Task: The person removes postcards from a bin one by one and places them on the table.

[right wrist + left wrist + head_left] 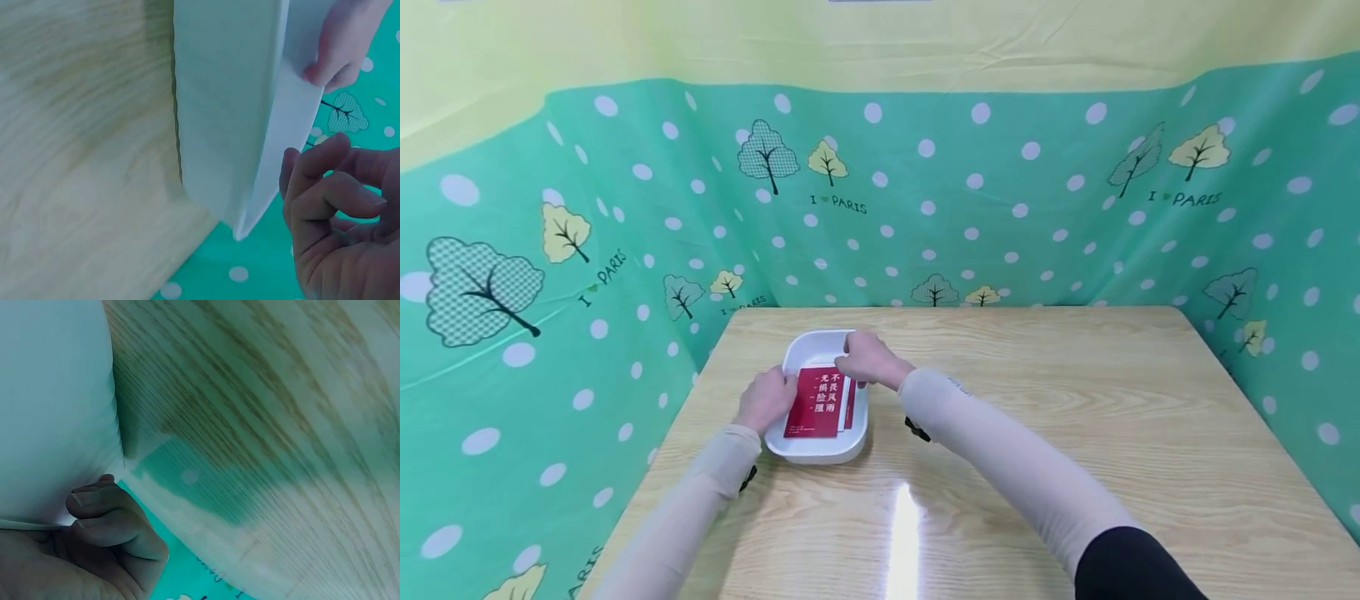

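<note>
A white plastic basin [817, 452] stands on the table toward the left. Inside it lies a red booklet [814, 417] with white Chinese characters, partly covering another red item [850, 408] with pale edges. My left hand [766, 400] grips the basin's left rim; in the left wrist view its fingers [119, 531] curl against the outside of that rim. Over the far right rim hovers my right hand [872, 360]. The right wrist view shows that hand's fingers [312, 203] loosely curled beside the basin wall [219, 94], apparently holding nothing.
The light wood table [1037, 417] extends to the right and front of the basin. A bright reflection [903, 542] lies on its surface. Behind and at both sides hangs a green dotted cloth [985, 200] printed with trees.
</note>
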The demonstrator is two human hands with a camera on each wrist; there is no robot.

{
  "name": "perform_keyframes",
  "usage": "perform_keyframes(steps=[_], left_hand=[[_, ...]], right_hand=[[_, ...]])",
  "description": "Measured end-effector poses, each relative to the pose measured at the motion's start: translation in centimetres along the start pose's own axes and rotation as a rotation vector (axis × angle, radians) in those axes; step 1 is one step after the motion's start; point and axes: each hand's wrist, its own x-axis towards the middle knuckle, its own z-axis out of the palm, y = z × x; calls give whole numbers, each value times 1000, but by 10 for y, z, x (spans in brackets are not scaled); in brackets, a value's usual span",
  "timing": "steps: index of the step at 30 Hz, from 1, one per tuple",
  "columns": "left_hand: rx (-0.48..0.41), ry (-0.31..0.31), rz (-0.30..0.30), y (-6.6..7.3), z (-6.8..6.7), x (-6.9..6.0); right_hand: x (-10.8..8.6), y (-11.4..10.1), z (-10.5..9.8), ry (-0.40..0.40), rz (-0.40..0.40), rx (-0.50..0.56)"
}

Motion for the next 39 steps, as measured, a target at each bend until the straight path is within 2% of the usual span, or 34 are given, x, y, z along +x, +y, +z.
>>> perform_keyframes(steps=[3, 8, 13, 15, 20, 27, 32, 39], left_hand=[[4, 7, -8, 0, -1, 0], [6, 12, -17, 2, 0, -2], [11, 10, -29, 1, 3, -3], [15, 16, -29, 0, 3, -2], [17, 19, -14, 1, 3, -2], [33, 24, -16, 3, 2, -3], [45, 35, -11, 2, 4, -3], [69, 48, 2, 1, 4, 0]], right_hand=[[6, -2, 10, -15, 70, 54], [10, -4, 23, -39, 105, 109], [10, -3, 33, -128, 153, 54], [12, -2, 37, -142, 172, 37], [21, -1, 47, -104, 214, 47], [25, -3, 55, -55, 222, 0], [20, -7, 63, -73, 240, -2], [22, -7, 78, -93, 276, -109]])
